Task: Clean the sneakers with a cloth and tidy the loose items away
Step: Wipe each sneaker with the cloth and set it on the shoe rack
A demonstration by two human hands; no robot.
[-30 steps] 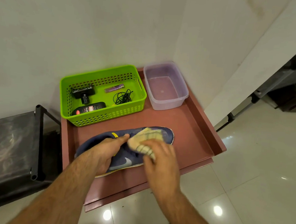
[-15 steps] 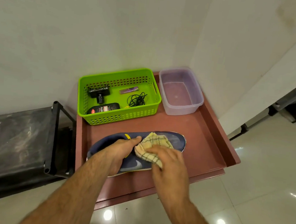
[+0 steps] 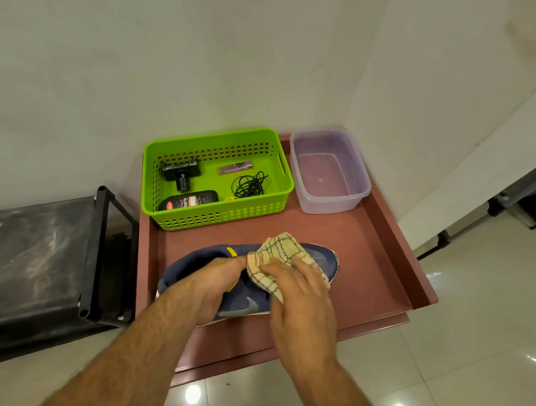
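Note:
A navy sneaker (image 3: 322,258) with a grey swoosh and yellow accents lies on its side across the front of the reddish-brown tray table (image 3: 368,271), toe to the right. My left hand (image 3: 211,284) grips its heel and middle. My right hand (image 3: 297,290) presses a cream checked cloth (image 3: 280,251) onto the upper near the toe. Behind it, a green basket (image 3: 280,200) holds a black clamp mount (image 3: 181,170), a purple lighter (image 3: 234,168), a coiled black cord (image 3: 248,184) and a dark bottle (image 3: 190,202).
A clear plastic tub (image 3: 355,198) stands at the tray's back right corner, against the wall. A black rack (image 3: 95,251) stands to the left of the tray. Glossy white floor tiles (image 3: 474,353) lie to the right and in front.
The view has shifted, so the tray sits further right and lower. My right hand and the cloth have slid slightly along the sneaker's upper; my left hand keeps its grip.

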